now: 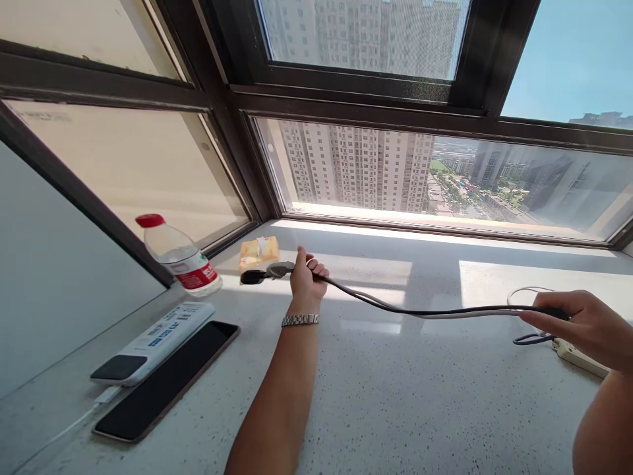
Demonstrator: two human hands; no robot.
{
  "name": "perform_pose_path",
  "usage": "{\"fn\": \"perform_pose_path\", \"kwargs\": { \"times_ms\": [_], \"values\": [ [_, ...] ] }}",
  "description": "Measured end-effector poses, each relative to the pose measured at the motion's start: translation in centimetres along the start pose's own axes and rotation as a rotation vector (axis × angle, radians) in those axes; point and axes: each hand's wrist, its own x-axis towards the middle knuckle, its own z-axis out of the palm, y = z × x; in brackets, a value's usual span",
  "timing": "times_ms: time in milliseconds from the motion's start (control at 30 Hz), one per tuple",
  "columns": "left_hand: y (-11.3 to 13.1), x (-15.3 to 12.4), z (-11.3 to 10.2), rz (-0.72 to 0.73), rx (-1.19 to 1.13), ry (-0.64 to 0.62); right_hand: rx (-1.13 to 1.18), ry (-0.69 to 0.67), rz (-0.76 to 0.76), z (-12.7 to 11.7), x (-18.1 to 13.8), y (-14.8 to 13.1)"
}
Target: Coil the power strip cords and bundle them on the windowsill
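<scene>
A black cable [459,310] stretches above the white counter between my two hands, with a thinner grey strand running alongside part of it. My left hand [310,276], wearing a metal watch band [300,320], is closed around the cable, thumb up. Out of its left side stick a black connector end [253,277] and a grey piece [279,269]. On the right, my right hand [588,323] grips the cable's other end, its dark tip partly covered by the fingers. Below that hand a loop of cable [531,340] hangs by a cream power strip [581,358], which is partly hidden.
At left stand a red-capped bottle [195,272] and a yellow tissue pack [260,251]. Nearer lie a white power bank [158,343] and a black phone [168,382], with a white charging cord [74,425]. Dark window frames [366,109] border the speckled counter [420,396].
</scene>
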Motion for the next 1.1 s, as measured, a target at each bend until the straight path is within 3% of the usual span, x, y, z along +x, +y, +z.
{"fn": "perform_pose_path", "kwargs": {
  "times_ms": [133, 233, 533, 667, 833, 1000, 1100],
  "values": [
    [0.8, 0.7, -0.9, 0.017, -0.118, 0.112, -0.033, -0.064, 0.018, -0.2, 0.1, 1.3],
    [0.8, 0.8, -1.2, 0.024, -0.127, 0.117, 0.011, -0.026, 0.070, -0.1, 1.1, 2.0],
    [0.9, -0.2, 0.2, -0.021, -0.052, 0.090, 0.165, 0.460, 0.257, 0.7, 3.2, 2.6],
    [1.3, -0.5, 0.4, 0.076, -0.063, 0.108, 0.209, 0.517, 0.261, 0.8, 3.4, 2.8],
    [1.9, -0.8, 0.3, 0.226, -0.093, 0.046, 0.220, 0.353, 0.089, 0.7, 3.8, 3.4],
    [1.2, -2.1, 1.5, 0.165, 0.042, -0.033, 0.113, -0.127, -0.041, 1.6, 4.1, 2.5],
    [0.2, -3.7, 3.0, 0.106, 0.113, -0.149, 0.030, -0.325, -0.070, 3.0, 4.1, 0.5]
  ]
}}
